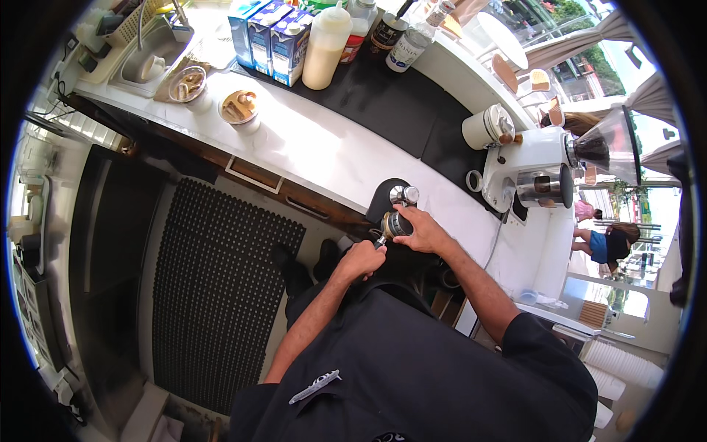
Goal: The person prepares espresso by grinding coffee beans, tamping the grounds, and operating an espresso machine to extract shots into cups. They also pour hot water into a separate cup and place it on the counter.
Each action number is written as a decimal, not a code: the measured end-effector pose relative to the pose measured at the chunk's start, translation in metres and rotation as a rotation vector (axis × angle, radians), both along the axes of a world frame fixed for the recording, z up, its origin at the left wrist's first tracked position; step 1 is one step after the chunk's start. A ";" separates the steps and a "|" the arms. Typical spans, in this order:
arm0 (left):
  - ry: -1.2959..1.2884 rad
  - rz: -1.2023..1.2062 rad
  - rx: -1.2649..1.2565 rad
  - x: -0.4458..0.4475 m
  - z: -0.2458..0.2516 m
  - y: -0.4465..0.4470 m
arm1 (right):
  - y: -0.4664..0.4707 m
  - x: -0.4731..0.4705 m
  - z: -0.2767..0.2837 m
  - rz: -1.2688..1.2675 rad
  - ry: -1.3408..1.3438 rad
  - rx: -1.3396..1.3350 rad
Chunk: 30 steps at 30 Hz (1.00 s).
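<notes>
My left hand (362, 261) is closed around the handle of a portafilter (389, 226), held at the counter's front edge. My right hand (424, 229) grips a dark round coffee tool (402, 224), a distributor or dosing ring, at the portafilter's basket; which of these it is, I cannot tell. Just beyond my fingers, a metal tamper (407, 194) rests on a black tamping mat (381, 200). A white coffee grinder (530, 166) with a clear bean hopper (607, 148) stands to the right. The inside of the basket is hidden.
Two iced coffee cups (238, 108) stand on the white counter (309, 149), left of centre. Milk cartons (288, 47), a squeeze bottle (327, 47) and syrup bottles (411, 47) line the back. A sink (144, 63) lies far left, a white canister (486, 127) beside the grinder. People are outside.
</notes>
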State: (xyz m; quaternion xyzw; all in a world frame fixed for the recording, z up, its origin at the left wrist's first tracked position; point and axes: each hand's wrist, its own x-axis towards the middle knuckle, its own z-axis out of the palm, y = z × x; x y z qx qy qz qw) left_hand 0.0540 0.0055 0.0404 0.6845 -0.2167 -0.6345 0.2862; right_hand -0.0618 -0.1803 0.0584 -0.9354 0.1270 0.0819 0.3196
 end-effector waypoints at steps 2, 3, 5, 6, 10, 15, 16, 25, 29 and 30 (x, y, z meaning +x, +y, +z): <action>-0.006 -0.006 -0.004 0.001 0.000 0.000 | 0.002 0.000 0.004 0.053 -0.030 -0.082; -0.010 -0.023 0.006 0.002 0.000 0.000 | 0.002 0.002 0.008 0.173 -0.114 -0.139; -0.031 -0.021 -0.016 0.002 -0.001 0.001 | 0.001 0.009 0.017 0.372 -0.240 -0.247; -0.030 -0.033 -0.007 0.001 -0.001 0.001 | 0.000 0.015 0.023 0.231 0.084 -0.272; -0.038 -0.038 -0.009 0.001 -0.002 0.002 | 0.000 0.034 0.044 -0.386 0.790 -0.061; -0.046 -0.019 -0.026 0.001 -0.006 0.003 | 0.018 0.040 0.048 0.031 -0.196 -0.147; -0.036 -0.018 -0.021 -0.001 -0.006 0.003 | 0.019 0.041 0.047 0.028 -0.066 -0.144; -0.063 -0.032 0.000 -0.004 -0.009 0.000 | 0.014 0.012 0.048 -0.031 0.003 -0.025; -0.054 -0.039 0.024 -0.006 -0.011 -0.001 | 0.016 0.009 0.020 -0.318 0.640 -0.086; -0.049 -0.026 0.029 -0.006 -0.011 -0.001 | 0.020 0.008 0.014 -0.350 0.587 -0.095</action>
